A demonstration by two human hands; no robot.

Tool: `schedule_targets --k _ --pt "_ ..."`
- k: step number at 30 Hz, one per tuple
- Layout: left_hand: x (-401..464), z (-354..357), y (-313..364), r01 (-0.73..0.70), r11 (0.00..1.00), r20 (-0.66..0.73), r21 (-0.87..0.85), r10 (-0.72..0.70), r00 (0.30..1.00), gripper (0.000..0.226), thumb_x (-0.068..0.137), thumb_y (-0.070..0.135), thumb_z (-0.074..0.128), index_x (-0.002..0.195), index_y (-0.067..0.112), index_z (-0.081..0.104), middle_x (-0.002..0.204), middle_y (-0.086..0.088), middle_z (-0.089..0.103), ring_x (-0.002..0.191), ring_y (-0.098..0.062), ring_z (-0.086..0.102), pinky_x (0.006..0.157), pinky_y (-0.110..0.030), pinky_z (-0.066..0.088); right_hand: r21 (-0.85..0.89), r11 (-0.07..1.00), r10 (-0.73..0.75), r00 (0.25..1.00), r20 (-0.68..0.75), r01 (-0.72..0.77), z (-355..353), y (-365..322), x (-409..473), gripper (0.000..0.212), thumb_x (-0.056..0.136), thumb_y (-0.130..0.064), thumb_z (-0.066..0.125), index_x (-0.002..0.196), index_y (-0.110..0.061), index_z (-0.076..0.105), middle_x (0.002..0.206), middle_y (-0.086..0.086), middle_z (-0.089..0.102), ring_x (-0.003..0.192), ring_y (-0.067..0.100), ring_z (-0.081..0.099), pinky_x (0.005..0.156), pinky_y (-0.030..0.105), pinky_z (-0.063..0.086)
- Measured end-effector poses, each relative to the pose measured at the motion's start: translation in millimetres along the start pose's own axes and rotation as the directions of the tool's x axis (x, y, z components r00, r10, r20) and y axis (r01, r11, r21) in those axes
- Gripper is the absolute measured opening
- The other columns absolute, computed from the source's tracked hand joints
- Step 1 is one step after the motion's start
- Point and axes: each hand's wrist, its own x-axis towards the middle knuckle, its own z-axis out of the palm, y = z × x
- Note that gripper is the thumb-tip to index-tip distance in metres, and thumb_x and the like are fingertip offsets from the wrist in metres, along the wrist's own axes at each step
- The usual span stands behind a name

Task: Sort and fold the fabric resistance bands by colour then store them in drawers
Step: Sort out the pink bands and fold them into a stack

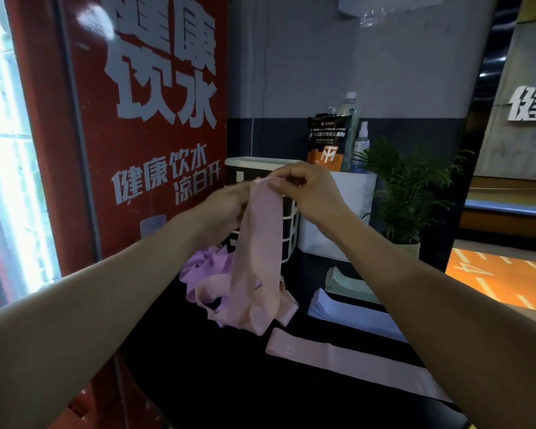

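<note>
Dark tabletop [291,397] by a red sign | both my left hand [226,201] and right hand [307,190] pinching the pink band [257,258] top, hanging over the loose pile [211,274] | tail could snag the pile, mixing lilac with pink | flat pink band [353,363] just beyond the pile

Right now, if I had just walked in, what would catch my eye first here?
Probably the long pink band held up at the centre, its top pinched by the left hand and right hand while its lower end trails onto the black table. Beneath it lies a tangled heap of purple and pink bands, with a flat pink band laid out to the right. On the left looms a red panel with big white characters.
</note>
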Motion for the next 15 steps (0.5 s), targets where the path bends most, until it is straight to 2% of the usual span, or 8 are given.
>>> schedule_targets --k 2,4,7,9,10,11,13,15 --pt "-5.7 14.4 -4.8 0.091 0.987 0.184 -0.136 -0.065 0.981 0.023 0.096 0.024 0.043 0.094 0.017 0.064 0.086 0.0 0.068 0.09 -0.016 0.061 0.088 -0.033 0.049 0.042 0.999 0.004 1.0 -0.004 -0.004 -8.3 2.2 -7.1 0.012 0.089 -0.006 0.059 0.094 -0.01 0.069 0.078 -0.012 0.062 0.062 -0.012 0.056 0.058 0.005 0.043" --pt "-7.0 26.8 -9.5 0.124 0.978 0.269 -0.171 -0.075 0.96 0.024 0.097 0.024 0.042 0.096 0.015 0.063 0.083 -0.001 0.066 0.084 -0.013 0.06 0.085 -0.028 0.049 0.077 0.996 0.039 0.999 0.002 -0.039 -17.0 5.4 -14.8 0.013 0.09 -0.003 0.057 0.092 -0.011 0.068 0.077 -0.009 0.062 0.059 -0.011 0.056 0.056 0.004 0.041" --pt "-1.2 37.1 -16.6 0.096 0.977 0.215 -0.188 -0.054 0.975 0.024 0.097 0.019 0.044 0.112 0.008 0.059 0.085 -0.003 0.063 0.077 -0.011 0.056 0.076 -0.024 0.047 0.187 0.956 0.232 0.973 -0.003 -0.227 -24.0 12.9 -22.7 0.016 0.091 -0.001 0.054 0.093 -0.013 0.064 0.081 -0.002 0.06 0.065 0.002 0.055 0.059 0.013 0.044" --pt "2.5 38.7 -20.3 0.065 0.993 0.172 -0.099 -0.047 0.984 0.029 0.097 0.016 0.045 0.123 0.005 0.052 0.094 -0.006 0.061 0.079 -0.012 0.055 0.074 -0.024 0.046 0.389 0.811 0.465 0.885 0.025 -0.438 -27.0 10.4 -26.1 0.01 0.094 -0.008 0.052 0.087 -0.008 0.06 0.078 0.005 0.057 0.066 0.013 0.053 0.061 0.021 0.047" --pt "3.4 38.6 -21.7 0.049 0.998 0.168 -0.038 -0.042 0.985 0.029 0.097 0.016 0.046 0.124 0.006 0.051 0.096 -0.006 0.061 0.082 -0.013 0.055 0.074 -0.024 0.046 0.458 0.729 0.546 0.836 0.057 -0.508 -29.0 8.4 -27.3 0.015 0.094 -0.016 0.053 0.084 -0.006 0.058 0.075 0.007 0.056 0.065 0.016 0.052 0.062 0.024 0.048" --pt "4.1 38.0 -23.6 0.039 0.999 0.174 0.011 -0.041 0.984 0.028 0.097 0.017 0.047 0.123 0.007 0.052 0.099 -0.008 0.061 0.085 -0.015 0.055 0.077 -0.027 0.045 0.461 0.687 0.595 0.799 0.088 -0.562 -31.3 6.7 -28.9 0.022 0.093 -0.025 0.055 0.083 -0.005 0.059 0.073 0.007 0.056 0.065 0.017 0.053 0.063 0.025 0.049" --pt "3.7 38.1 -25.5 0.026 0.996 0.183 0.081 -0.04 0.982 0.025 0.096 0.019 0.049 0.119 0.011 0.054 0.102 -0.01 0.061 0.09 -0.019 0.055 0.083 -0.033 0.045 0.326 0.729 0.602 0.791 0.112 -0.601 -34.0 6.3 -31.9 0.031 0.089 -0.037 0.06 0.086 -0.006 0.062 0.074 0.006 0.059 0.069 0.017 0.054 0.066 0.026 0.049" --pt "1.2 40.2 -25.9 -0.007 0.991 0.185 0.136 -0.019 0.983 0.024 0.094 0.021 0.052 0.117 0.013 0.055 0.104 -0.01 0.062 0.092 -0.02 0.056 0.085 -0.035 0.046 0.204 0.813 0.537 0.838 0.099 -0.545 -31.8 4.3 -34.5 0.021 0.088 -0.028 0.063 0.083 -0.008 0.063 0.075 0.007 0.058 0.069 0.017 0.052 0.063 0.024 0.047"
